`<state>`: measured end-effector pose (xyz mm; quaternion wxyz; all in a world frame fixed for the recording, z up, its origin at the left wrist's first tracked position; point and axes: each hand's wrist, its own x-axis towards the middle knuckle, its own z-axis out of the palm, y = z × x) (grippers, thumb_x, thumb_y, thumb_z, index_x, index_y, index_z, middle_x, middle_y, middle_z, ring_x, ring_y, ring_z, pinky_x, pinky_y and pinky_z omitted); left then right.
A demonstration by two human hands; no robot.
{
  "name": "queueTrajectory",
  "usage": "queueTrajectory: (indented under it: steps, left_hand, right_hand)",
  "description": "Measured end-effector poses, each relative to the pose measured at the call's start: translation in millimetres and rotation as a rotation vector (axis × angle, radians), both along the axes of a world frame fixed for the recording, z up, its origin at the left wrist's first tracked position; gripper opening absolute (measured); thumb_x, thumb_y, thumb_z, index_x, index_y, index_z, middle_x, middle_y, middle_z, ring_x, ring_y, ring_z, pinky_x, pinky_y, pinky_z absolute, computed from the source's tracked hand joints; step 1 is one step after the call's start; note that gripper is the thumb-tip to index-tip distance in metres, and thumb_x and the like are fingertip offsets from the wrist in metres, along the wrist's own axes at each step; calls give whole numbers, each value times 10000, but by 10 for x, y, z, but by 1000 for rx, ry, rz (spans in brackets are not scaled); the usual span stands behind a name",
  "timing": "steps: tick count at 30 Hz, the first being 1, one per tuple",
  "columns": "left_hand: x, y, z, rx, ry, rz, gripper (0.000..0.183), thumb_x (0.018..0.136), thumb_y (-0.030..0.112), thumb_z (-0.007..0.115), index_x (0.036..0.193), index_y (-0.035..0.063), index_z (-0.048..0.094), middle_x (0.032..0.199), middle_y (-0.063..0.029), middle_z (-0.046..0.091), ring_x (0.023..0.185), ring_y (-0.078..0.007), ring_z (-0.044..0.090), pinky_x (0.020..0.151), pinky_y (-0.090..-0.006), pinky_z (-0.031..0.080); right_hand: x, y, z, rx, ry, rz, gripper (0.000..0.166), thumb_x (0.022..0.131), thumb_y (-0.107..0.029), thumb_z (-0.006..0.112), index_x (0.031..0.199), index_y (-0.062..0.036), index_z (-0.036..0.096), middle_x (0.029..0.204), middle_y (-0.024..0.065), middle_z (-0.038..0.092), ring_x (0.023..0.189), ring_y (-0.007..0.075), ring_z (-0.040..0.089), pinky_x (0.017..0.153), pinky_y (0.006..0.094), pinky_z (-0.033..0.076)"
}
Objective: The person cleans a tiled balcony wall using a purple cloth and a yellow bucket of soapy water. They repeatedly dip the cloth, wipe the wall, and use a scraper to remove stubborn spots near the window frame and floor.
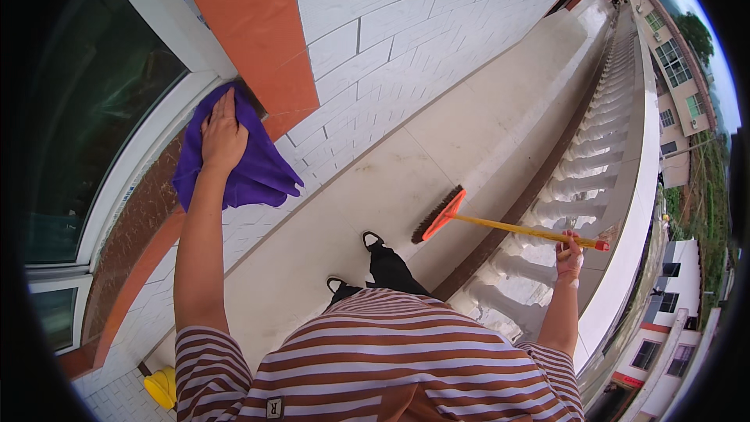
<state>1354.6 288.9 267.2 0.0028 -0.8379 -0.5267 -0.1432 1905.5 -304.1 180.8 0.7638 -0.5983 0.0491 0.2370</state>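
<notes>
My left hand [224,135] lies with its palm down on a purple cloth [258,170], holding it against the brown stone window sill [140,211] at the sill's corner. One loose part of the cloth hangs over the edge in front of the tiled wall. Over at the right, my right hand [568,255] grips the yellow handle [510,225] of a broom close to its red end cap. The broom's orange head with dark bristles [440,214] is down by the pale floor, in front of my feet.
A white-framed window [111,99] with dark glass stands at the left, edged by orange trim [252,23]. White wall tiles [375,17] run along the walkway [404,158]. A white baluster railing [586,187] borders the right. A yellow container [161,388] sits at the lower left.
</notes>
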Motion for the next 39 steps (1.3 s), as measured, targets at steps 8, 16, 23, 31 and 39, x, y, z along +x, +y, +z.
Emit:
queueTrajectory:
  steps: [8,16,23,31,39]
  left_hand:
    - [2,-185,79,17,5,-128,627,815,247,499,1370,40,294,1380,-147,384,1288,-264,348,1037,-433,269]
    - [-53,-207,198,-100,-33,-108,692,818,278,494,1402,29,218,1426,-154,314,1330,-262,285,1069,-426,219]
    - [223,-65,174,-137,-191,-126,775,773,312,596,1375,-5,224,1434,-159,292,1340,-241,266,1056,-425,239]
    - [-96,-90,-39,12,-756,43,157,833,172,568,941,58,573,878,-112,627,781,-274,605,727,-366,482]
    - [-442,48,407,-384,-1288,187,425,817,46,526,1222,171,548,593,38,508,598,-38,522,536,-205,406]
  right_hand:
    - [-200,-1061,-238,-181,-292,-509,253,810,-83,580,1057,-114,536,908,-15,543,674,122,468,575,261,389]
    - [-83,-1784,-95,-1891,-837,-372,176,817,-195,486,893,-58,568,750,79,584,703,226,574,648,352,466]
    - [170,-1779,301,-1009,-1121,-401,261,877,-123,471,1107,-13,523,875,72,605,867,186,577,826,293,435]
    - [-1580,2079,126,102,-598,36,264,792,17,572,1047,-46,548,931,2,502,868,103,482,775,225,390]
    - [-2578,3374,71,-241,-626,731,135,778,-25,593,911,-20,614,727,18,579,630,87,524,583,239,432]
